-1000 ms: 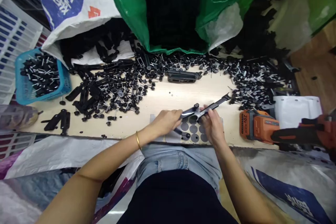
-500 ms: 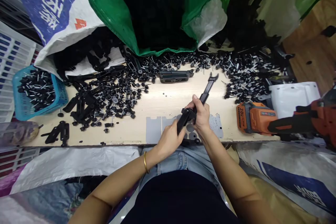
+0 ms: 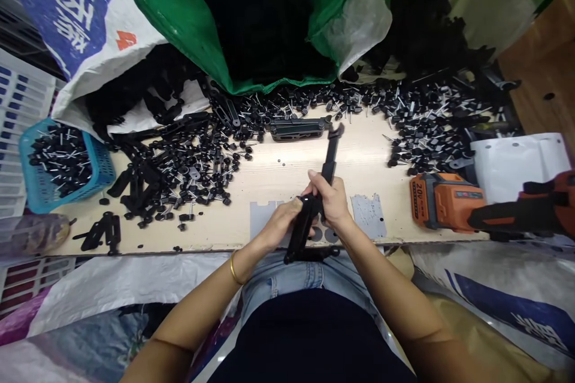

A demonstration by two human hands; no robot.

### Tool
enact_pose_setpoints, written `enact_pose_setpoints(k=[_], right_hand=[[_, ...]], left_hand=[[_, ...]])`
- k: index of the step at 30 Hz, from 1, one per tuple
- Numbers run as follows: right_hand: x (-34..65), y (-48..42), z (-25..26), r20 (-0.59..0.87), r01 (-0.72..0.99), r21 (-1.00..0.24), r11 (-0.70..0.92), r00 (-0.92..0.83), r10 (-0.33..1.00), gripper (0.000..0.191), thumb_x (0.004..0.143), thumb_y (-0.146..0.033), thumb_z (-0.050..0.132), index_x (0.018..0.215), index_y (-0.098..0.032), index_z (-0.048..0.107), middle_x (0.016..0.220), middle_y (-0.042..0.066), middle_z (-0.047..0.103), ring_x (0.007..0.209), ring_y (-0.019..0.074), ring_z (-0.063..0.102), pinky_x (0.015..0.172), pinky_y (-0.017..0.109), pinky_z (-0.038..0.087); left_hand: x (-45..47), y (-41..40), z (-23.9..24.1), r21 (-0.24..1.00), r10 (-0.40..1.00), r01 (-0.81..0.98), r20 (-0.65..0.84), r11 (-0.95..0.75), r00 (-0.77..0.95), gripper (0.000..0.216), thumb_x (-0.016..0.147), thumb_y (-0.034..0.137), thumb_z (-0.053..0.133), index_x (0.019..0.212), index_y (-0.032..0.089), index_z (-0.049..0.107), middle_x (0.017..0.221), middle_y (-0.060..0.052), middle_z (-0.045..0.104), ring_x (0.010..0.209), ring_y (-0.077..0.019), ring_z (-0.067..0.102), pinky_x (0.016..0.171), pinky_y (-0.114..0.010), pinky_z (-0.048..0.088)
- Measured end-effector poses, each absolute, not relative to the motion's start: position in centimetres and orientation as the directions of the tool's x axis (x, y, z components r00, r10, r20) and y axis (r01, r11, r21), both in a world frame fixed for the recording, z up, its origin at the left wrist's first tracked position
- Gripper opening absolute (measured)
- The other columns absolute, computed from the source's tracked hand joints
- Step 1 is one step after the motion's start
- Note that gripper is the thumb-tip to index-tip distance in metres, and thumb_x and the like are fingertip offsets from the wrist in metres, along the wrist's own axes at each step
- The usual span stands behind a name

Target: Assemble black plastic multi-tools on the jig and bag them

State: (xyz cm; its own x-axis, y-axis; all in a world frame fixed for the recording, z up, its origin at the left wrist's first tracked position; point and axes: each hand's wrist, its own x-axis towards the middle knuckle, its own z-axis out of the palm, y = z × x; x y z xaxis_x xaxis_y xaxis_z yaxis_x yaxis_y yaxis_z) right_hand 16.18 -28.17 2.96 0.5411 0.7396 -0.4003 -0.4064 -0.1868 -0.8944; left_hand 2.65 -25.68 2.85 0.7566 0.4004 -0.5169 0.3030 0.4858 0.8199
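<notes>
The left hand (image 3: pixel 279 225) grips the near section of a long, black, jointed bar (image 3: pixel 300 232); the right hand (image 3: pixel 334 198) grips its far section. The bar crosses above the pale wooden tabletop's (image 3: pixel 274 181) near edge.

the jointed piece (image 3: pixel 300 230) towards 6 o'clock is black, above light blue jeans (image 3: pixel 309 275) and a dark navy top (image 3: pixel 309 335). at 7 o'clock, a gold bracelet (image 3: pixel 233 269). at 9, a bright blue basket (image 3: pixel 102 164) of black, silver-pinned parts (image 3: pixel 63 158). at 10, a white sack (image 3: pixel 119 9) with a violet-blue panel, white characters and an orange-red mark. at 12, a green bag (image 3: pixel 224 66). at 3, an orange-and-black battery (image 3: pixel 453 200). pale wood tabletop (image 3: pixel 269 176); at 4, a grey speckled sheet (image 3: pixel 369 212).
</notes>
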Motion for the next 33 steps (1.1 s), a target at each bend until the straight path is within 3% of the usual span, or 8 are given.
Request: enact_pose_setpoints(k=[4, 10, 16, 20, 25, 27, 30, 33], right_hand=[[15.4, -28.4, 3.9, -0.354, -0.367, -0.920, -0.134, 0.638, 0.684, 0.043, 0.074, -0.051, 0.064, 0.050, -0.018, 0.048, 0.050, 0.000, 0.057, 0.044, 0.0090, 0.050, 0.046, 0.022, 0.039], [14.4, -29.5, 3.6, -0.165, -0.246, -0.968, 0.050, 0.772, 0.614, 0.040, 0.081, -0.047, 0.059, 0.054, -0.019, 0.050, 0.053, -0.002, 0.055, 0.052, 0.0101, 0.052, 0.054, 0.023, 0.042], [14.5, -29.4, 3.6, -0.280, -0.327, -0.944, -0.054, 0.703, 0.654, 0.042, 0.078, -0.046, 0.062, 0.050, -0.018, 0.049, 0.049, -0.002, 0.053, 0.047, 0.0087, 0.048, 0.050, 0.023, 0.039], [14.4, -29.6, 4.0, -0.146, -0.221, -0.974, 0.048, 0.779, 0.610, 0.040, 0.081, -0.046, 0.058, 0.053, -0.018, 0.051, 0.052, -0.002, 0.054, 0.053, 0.0098, 0.052, 0.055, 0.023, 0.042], [15.4, -29.4, 4.2, -0.352, -0.432, -0.893, -0.125, 0.499, 0.792, 0.043, 0.073, -0.048, 0.065, 0.047, -0.018, 0.048, 0.050, -0.001, 0.054, 0.045, 0.0087, 0.047, 0.048, 0.023, 0.039], [15.3, -29.3, 4.2, -0.357, -0.439, -0.894, -0.089, 0.579, 0.733, 0.042, 0.073, -0.048, 0.064, 0.049, -0.019, 0.047, 0.051, -0.001, 0.054, 0.046, 0.0087, 0.047, 0.049, 0.023, 0.039], [14.7, -29.2, 4.1, -0.240, -0.316, -0.948, 0.031, 0.777, 0.581, 0.041, 0.077, -0.050, 0.060, 0.052, -0.019, 0.050, 0.051, -0.002, 0.052, 0.051, 0.0096, 0.049, 0.054, 0.023, 0.041], [15.0, -29.2, 4.3, -0.248, -0.312, -0.950, -0.032, 0.687, 0.683, 0.043, 0.075, -0.049, 0.062, 0.048, -0.018, 0.049, 0.049, -0.001, 0.052, 0.049, 0.0093, 0.048, 0.051, 0.023, 0.040]], left_hand=[[3.6, -25.3, 3.3, 0.730, 0.394, 0.166, -0.529, 0.663, 0.752, 0.071, 0.081, 0.074, 0.035, 0.109, 0.014, 0.058, 0.071, -0.004, 0.061, 0.060, -0.0113, 0.057, 0.059, -0.023, 0.047], [3.8, -25.1, 4.1, 0.761, 0.402, 0.184, -0.512, 0.622, 0.760, 0.063, 0.079, 0.064, 0.054, 0.122, 0.018, 0.055, 0.066, 0.001, 0.056, 0.056, -0.0093, 0.049, 0.052, -0.020, 0.041], [3.9, -25.5, 3.6, 0.660, 0.344, 0.130, -0.537, 0.740, 0.771, 0.070, 0.080, 0.068, 0.047, 0.129, 0.018, 0.050, 0.060, 0.002, 0.053, 0.049, -0.0087, 0.045, 0.047, -0.020, 0.038], [3.9, -25.4, 3.3, 0.671, 0.359, 0.078, -0.487, 0.737, 0.797, 0.066, 0.076, 0.065, 0.057, 0.123, 0.019, 0.055, 0.064, 0.001, 0.055, 0.049, -0.0079, 0.045, 0.047, -0.020, 0.037], [4.1, -25.2, 3.6, 0.689, 0.376, 0.051, -0.454, 0.723, 0.808, 0.053, 0.075, 0.058, 0.063, 0.108, 0.017, 0.059, 0.066, 0.002, 0.051, 0.052, -0.0074, 0.044, 0.045, -0.018, 0.035], [4.4, -25.2, 3.6, 0.705, 0.401, 0.041, -0.450, 0.708, 0.798, 0.054, 0.075, 0.060, 0.062, 0.107, 0.016, 0.058, 0.066, 0.002, 0.051, 0.050, -0.0070, 0.044, 0.044, -0.018, 0.034], [4.5, -25.3, 3.6, 0.737, 0.432, 0.038, -0.436, 0.674, 0.789, 0.059, 0.074, 0.064, 0.059, 0.107, 0.015, 0.058, 0.065, 0.003, 0.052, 0.046, -0.0063, 0.043, 0.043, -0.019, 0.033], [4.2, -25.4, 3.5, 0.734, 0.415, 0.053, -0.440, 0.677, 0.796, 0.059, 0.073, 0.065, 0.060, 0.104, 0.014, 0.058, 0.064, 0.002, 0.052, 0.047, -0.0066, 0.043, 0.044, -0.019, 0.034]])
